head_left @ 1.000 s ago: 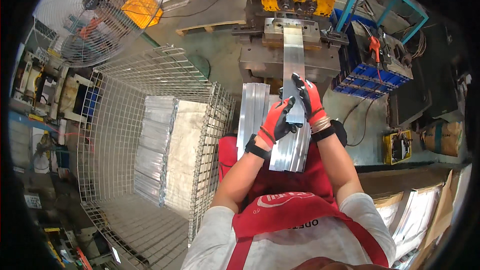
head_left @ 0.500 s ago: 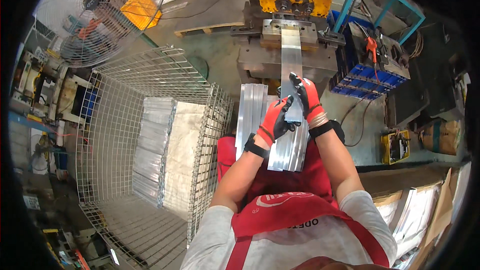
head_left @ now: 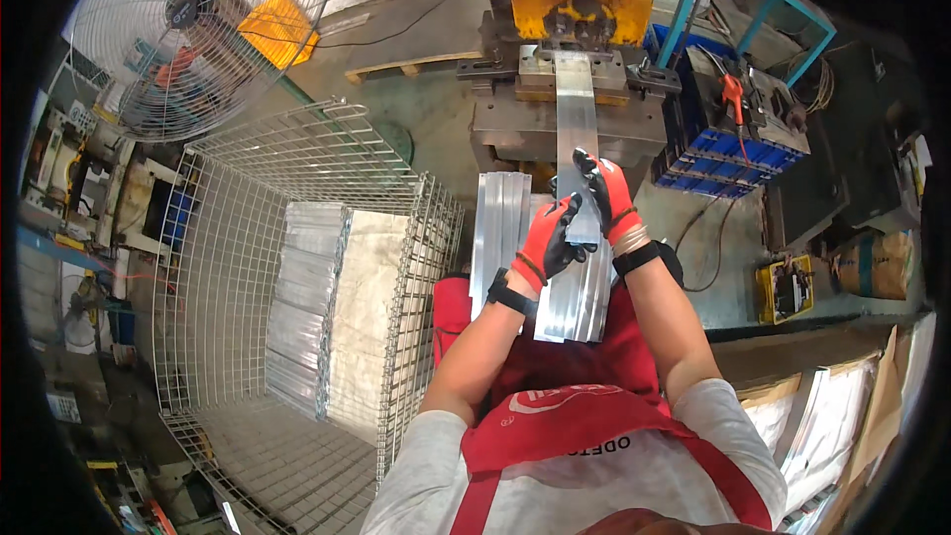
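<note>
A flat, shiny metal strip (head_left: 577, 119) runs from my hands to the die block (head_left: 535, 64) of a press, its far end lying on the block. My left hand (head_left: 551, 241), in a red and black glove, is closed on the strip's near end from the left. Along the strip's right edge my right hand (head_left: 606, 193), gloved alike, grips it with the thumb on top. Beneath my hands, a stack of similar metal strips (head_left: 570, 312) rests over my lap. More strips (head_left: 500, 223) lie just left of it.
To the left stands a wire cage (head_left: 416, 267) holding stacked metal strips (head_left: 302, 297) and a cardboard sheet (head_left: 367, 317). Behind it is a large fan (head_left: 198, 10). The yellow press head (head_left: 530, 10) hangs over the die. A blue crate (head_left: 728, 163) with tools stands at the right.
My view has shifted slightly, so the scene sits a little lower. The yellow press head's underside looks different above the die. Both hands keep their grip on the strip.
</note>
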The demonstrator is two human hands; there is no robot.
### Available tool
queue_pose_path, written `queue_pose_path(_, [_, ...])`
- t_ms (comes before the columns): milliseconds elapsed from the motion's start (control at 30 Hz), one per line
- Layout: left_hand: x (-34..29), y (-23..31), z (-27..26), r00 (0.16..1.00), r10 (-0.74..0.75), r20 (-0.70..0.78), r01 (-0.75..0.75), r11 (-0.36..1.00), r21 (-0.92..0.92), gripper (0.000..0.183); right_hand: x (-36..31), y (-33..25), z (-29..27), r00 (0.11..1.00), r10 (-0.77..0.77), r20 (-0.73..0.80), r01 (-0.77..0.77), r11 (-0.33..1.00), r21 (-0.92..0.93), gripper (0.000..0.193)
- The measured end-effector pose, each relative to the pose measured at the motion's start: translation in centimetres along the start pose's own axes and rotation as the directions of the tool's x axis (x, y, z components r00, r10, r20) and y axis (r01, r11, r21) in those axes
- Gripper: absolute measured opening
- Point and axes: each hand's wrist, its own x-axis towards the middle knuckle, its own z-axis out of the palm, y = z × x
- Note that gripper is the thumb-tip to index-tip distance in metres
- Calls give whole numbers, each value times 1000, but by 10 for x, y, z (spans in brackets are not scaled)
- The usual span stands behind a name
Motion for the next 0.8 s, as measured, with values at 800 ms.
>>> queue_pose_path(800, [-63, 31, -36, 995, -44, -87, 91, 736, 671, 29, -52, -77, 13, 761, -644, 82, 382, 342, -858, 66])
